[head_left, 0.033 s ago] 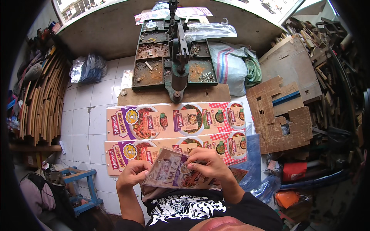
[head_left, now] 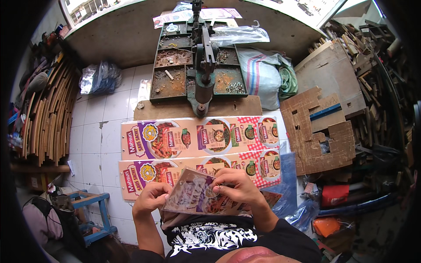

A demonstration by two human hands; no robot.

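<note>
Just in front of the person's dark shirt, a glossy printed sheet is held tilted between 2 bare hands. The left hand has its fingers pinched on the sheet's left edge, seemingly to steady it. The right hand curls over the upper part, thumb and fingertip drawn together; I cannot tell whether they grip the sheet or something small. Beyond, 2 similar sheets lie face up on the white tiled floor, probably to be within easy reach. Past them stands a dark hand press. Glare muddies the held sheet's print, and the right wrist covers some of it.
</note>
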